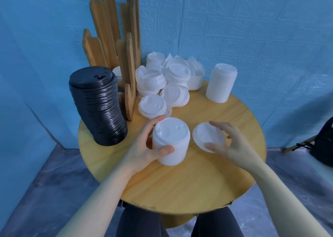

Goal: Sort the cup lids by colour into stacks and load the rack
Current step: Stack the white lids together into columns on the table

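Fingers of left hand (144, 147) curled round short white lid stack (171, 141); right hand (225, 143) pinching single white lid (207, 137) just beside it, on round table (180, 186).

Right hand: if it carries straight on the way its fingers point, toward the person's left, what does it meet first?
Likely the short white stack that the left hand grips. The right hand pinches a single white lid, and that lid's edge would probably touch first; depth in this one view is uncertain.
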{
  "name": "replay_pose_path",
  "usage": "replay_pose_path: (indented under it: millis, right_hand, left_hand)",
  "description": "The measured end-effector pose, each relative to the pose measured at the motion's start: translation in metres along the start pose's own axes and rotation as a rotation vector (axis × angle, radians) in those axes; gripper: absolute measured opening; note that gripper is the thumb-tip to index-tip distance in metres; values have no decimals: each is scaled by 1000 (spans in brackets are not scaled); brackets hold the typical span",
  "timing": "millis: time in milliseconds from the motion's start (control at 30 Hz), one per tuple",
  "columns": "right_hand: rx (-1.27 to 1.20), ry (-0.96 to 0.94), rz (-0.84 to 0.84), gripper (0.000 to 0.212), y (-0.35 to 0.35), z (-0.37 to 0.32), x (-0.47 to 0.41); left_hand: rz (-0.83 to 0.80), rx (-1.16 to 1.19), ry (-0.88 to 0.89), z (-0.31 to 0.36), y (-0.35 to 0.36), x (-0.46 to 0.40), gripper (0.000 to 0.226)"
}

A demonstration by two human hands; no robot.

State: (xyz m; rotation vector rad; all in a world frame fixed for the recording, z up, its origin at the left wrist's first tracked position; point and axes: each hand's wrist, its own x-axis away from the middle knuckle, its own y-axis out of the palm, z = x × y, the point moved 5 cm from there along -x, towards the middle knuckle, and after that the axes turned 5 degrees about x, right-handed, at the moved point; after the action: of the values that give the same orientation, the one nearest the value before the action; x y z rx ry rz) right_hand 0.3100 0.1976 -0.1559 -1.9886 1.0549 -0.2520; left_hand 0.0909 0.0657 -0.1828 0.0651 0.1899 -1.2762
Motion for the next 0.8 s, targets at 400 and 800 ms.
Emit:
replay_pose_path:
  millis: [400, 800]
  right_hand:
    - [-229, -207, -371, 47, 23, -92, -31]
    - [56, -142, -94, 57, 38, -101, -18]
  left_hand:
    - [-11, 92, -52, -5, -2, -2, 108]
    - [-30, 80, -21, -4, -2, -2, 105]
